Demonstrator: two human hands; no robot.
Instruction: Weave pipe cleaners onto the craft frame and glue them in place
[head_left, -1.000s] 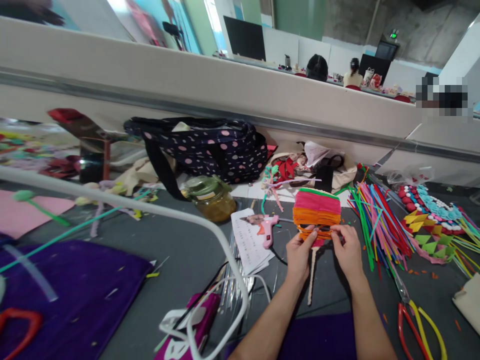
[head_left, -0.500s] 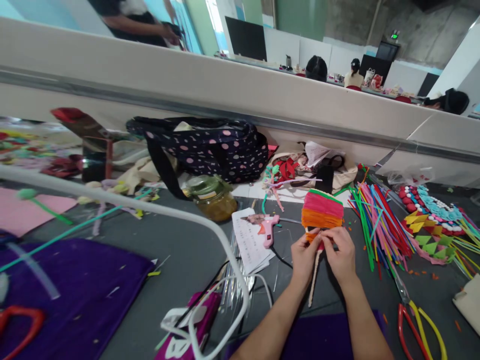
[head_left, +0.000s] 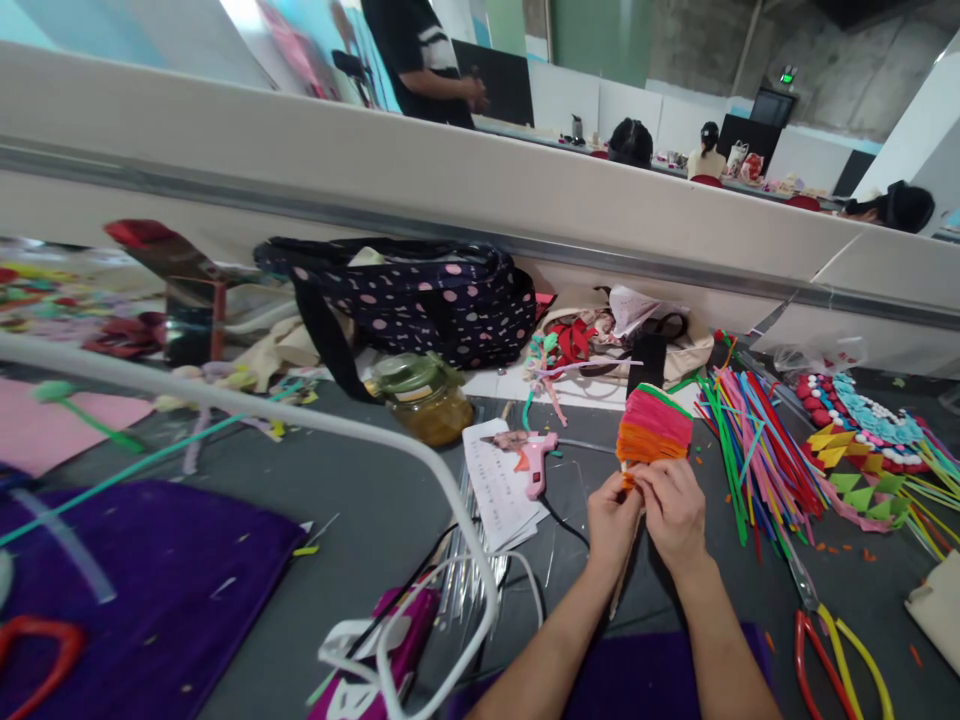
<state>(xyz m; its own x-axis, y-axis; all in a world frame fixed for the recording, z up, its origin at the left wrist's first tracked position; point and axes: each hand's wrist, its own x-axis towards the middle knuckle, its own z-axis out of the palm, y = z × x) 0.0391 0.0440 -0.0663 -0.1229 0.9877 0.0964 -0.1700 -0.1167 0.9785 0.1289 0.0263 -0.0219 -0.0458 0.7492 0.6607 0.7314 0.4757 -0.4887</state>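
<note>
We see both hands meeting at the near end of a striped pipe-cleaner fan [head_left: 654, 428] — pink bands at the far end, orange nearer, a green edge along the top. The left hand [head_left: 613, 515] and the right hand [head_left: 673, 512] touch each other, and each grip is pinched shut on the fan's lower orange edge, the piece tilted up from the grey table [head_left: 360, 510]. Just to the left lies a pink glue gun [head_left: 534, 462] on a sheet of paper [head_left: 501, 484]. To the right — near the fan — spreads a pile of coloured pipe cleaners [head_left: 750, 440]. Near right, pliers [head_left: 832, 640] with red and yellow handles rest on the table. Far left sits a polka-dot bag [head_left: 420, 295].
</note>
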